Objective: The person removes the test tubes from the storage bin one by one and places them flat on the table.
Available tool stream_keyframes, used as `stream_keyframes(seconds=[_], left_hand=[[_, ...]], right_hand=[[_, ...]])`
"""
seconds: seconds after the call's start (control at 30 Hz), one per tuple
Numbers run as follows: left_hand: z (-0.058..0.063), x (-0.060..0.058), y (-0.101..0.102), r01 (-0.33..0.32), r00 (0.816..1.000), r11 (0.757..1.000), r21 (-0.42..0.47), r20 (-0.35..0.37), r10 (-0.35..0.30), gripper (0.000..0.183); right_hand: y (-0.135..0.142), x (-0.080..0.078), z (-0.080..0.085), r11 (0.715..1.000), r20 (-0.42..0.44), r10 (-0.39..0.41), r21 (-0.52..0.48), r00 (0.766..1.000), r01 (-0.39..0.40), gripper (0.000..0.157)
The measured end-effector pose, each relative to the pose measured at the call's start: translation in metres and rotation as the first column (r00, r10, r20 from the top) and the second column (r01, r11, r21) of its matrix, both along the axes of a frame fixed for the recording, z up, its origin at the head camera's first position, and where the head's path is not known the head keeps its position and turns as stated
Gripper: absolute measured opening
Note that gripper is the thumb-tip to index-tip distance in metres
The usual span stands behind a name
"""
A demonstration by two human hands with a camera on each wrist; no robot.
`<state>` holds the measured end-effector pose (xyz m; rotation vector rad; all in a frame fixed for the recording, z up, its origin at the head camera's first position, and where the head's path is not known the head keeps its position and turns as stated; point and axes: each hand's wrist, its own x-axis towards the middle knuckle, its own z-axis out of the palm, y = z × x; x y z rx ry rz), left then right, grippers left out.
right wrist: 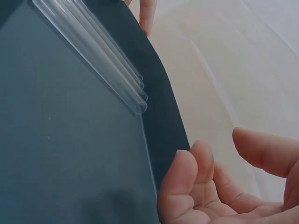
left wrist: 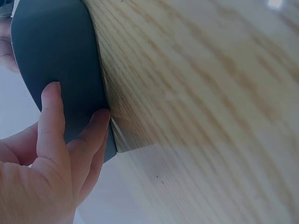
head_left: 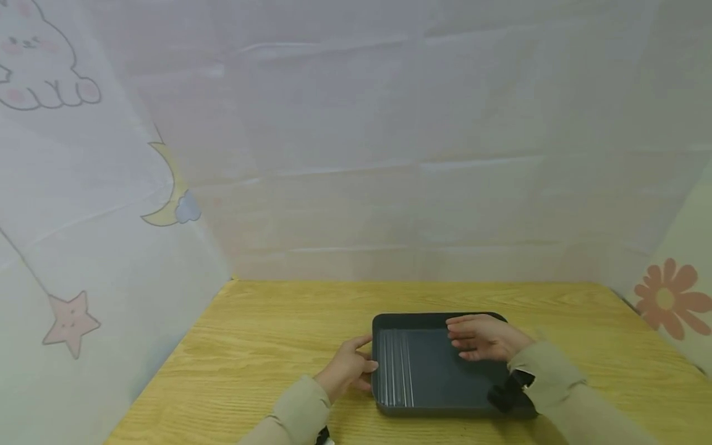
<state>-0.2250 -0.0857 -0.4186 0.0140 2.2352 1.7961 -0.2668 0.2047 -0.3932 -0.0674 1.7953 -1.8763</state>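
Observation:
A dark grey rectangular tray lies on the wooden table. Several clear, thin tubes rest side by side inside it, along its left wall; the right wrist view shows their hollow ends. My left hand touches the outside of the tray's left wall, fingers spread and fairly straight, as the left wrist view confirms with fingertips against the wall. Over the tray's right half is my right hand, its fingers loosely bent and nothing between them. In the right wrist view its fingertips appear near the tray's rim.
The wooden table extends around the tray on all sides. Pale cloth hangs behind it, and printed sheets with a star and a flower stand at the left and right.

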Motion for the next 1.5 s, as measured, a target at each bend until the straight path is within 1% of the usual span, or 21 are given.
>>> stream_keyframes(seconds=[0.27, 0.6, 0.73, 0.97, 1.2, 1.3, 1.5], left_hand=[[0.002, 0.0, 0.0, 0.0, 1.0, 1.0, 0.001, 0.003, 0.0, 0.061], [0.006, -0.001, 0.0, -0.001, 1.0, 1.0, -0.004, 0.004, 0.001, 0.061], [0.007, 0.0, 0.001, -0.001, 1.0, 1.0, -0.009, 0.008, 0.001, 0.061], [0.005, 0.0, 0.0, 0.001, 1.0, 1.0, -0.003, 0.011, -0.001, 0.061], [0.006, 0.002, -0.001, 0.006, 1.0, 1.0, 0.0, 0.019, -0.006, 0.062], [0.006, 0.002, 0.0, 0.005, 1.0, 1.0, 0.002, 0.019, -0.005, 0.062], [0.005, 0.002, 0.0, 0.006, 1.0, 1.0, 0.008, 0.021, -0.007, 0.061]], right_hand=[[-0.013, -0.002, -0.002, 1.0, 0.033, 0.018, 0.026, 0.999, -0.018, 0.053], [-0.032, -0.006, -0.006, 0.997, 0.057, 0.026, 0.069, 0.998, -0.03, 0.055], [-0.039, -0.007, -0.007, 0.996, 0.055, 0.018, 0.088, 0.998, -0.023, 0.055], [-0.049, -0.007, -0.01, 0.994, 0.077, -0.001, 0.111, 0.997, -0.007, 0.055], [-0.058, -0.007, -0.011, 0.993, 0.11, 0.038, 0.111, 0.993, -0.05, 0.055], [-0.062, -0.007, -0.012, 0.992, 0.121, 0.015, 0.124, 0.993, -0.03, 0.053], [-0.068, -0.01, -0.012, 0.983, 0.091, 0.027, 0.178, 0.996, -0.043, 0.052]])
